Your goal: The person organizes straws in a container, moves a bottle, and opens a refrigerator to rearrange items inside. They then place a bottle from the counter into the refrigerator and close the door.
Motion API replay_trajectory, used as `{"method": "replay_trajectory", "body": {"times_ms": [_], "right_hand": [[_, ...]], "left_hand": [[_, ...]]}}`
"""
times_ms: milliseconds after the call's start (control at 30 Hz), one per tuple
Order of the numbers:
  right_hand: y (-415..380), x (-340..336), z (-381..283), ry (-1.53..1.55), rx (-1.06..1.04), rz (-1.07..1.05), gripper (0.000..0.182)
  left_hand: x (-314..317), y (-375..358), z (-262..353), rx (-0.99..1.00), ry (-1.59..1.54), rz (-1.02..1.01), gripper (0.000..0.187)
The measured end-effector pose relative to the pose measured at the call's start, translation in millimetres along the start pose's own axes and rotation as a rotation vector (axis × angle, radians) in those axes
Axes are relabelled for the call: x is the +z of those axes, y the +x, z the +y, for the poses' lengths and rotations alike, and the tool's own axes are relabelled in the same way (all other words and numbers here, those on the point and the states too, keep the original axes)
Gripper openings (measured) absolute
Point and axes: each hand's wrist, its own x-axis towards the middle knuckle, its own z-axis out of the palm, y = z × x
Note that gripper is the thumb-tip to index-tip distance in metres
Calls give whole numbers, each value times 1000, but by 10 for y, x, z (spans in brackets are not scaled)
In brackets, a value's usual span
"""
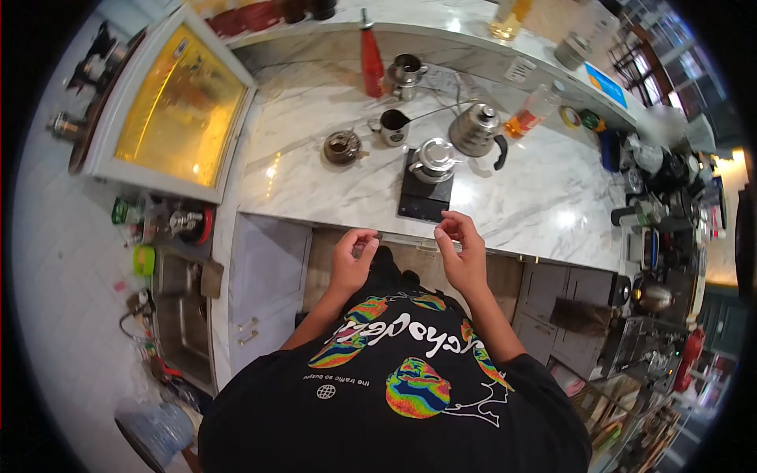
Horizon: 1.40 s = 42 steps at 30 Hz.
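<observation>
My left hand [355, 258] hovers in front of the counter's front edge with loosely curled fingers and the thumb apart, holding nothing visible. At the edge, my right hand [463, 246] is raised with thumb and fingers apart, near a black digital scale [423, 200]. On that scale sits a lidded metal drip coffee filter [435, 159]; what lies beneath it is mostly hidden. Behind it to the right stands a steel gooseneck kettle [473, 132] with a black handle. A small pitcher [394, 129] and a glass vessel with dark contents [342, 147] stand to the left.
Farther back are a red bottle [371, 65], another metal drip filter [406, 75] and a clear bottle with orange liquid [532, 112]. A white-framed lit glass cabinet [185, 102] borders the left side. A sink [185, 315] lies lower left; a raised ledge runs behind the counter.
</observation>
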Motion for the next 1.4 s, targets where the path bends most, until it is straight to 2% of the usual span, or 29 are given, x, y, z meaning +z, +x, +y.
{"method": "replay_trajectory", "body": {"times_ms": [100, 233, 333, 500, 567, 733, 833, 867, 1133, 1233, 1333, 1400], "right_hand": [[25, -99, 38, 6, 36, 115, 30], [53, -325, 22, -61, 74, 139, 31], [178, -495, 109, -144, 51, 217, 30], [663, -1112, 243, -171, 51, 551, 31], [897, -1432, 270, -137, 21, 597, 32], [1626, -2008, 404, -121, -6, 604, 38], [2115, -2247, 497, -131, -11, 551, 46], [2281, -2298, 543, -139, -18, 524, 48], [3360, -2369, 1047, -395, -199, 362, 67], [3457, -2424, 1160, -405, -126, 210, 57], [3344, -2453, 1253, -400, -283, 282, 43], [3222, -2542, 1293, -199, -224, 314, 36]], "left_hand": [[102, 218, 178, 27, -1, -85, 19], [238, 467, 441, 77, -33, -254, 17], [379, 652, 509, 158, -74, -292, 17], [358, 916, 653, 159, -169, -185, 17], [315, 984, 739, 185, -160, -158, 17], [443, 1006, 739, 113, -153, -142, 19], [769, 930, 909, 58, -238, -14, 18], [888, 912, 953, 72, -301, 6, 20], [1750, 733, 1287, 64, -220, 36, 19], [1987, 656, 1358, 5, -264, 119, 18], [2223, 557, 1346, -40, -195, 150, 18], [2389, 504, 1347, -50, -190, 144, 18]]}}
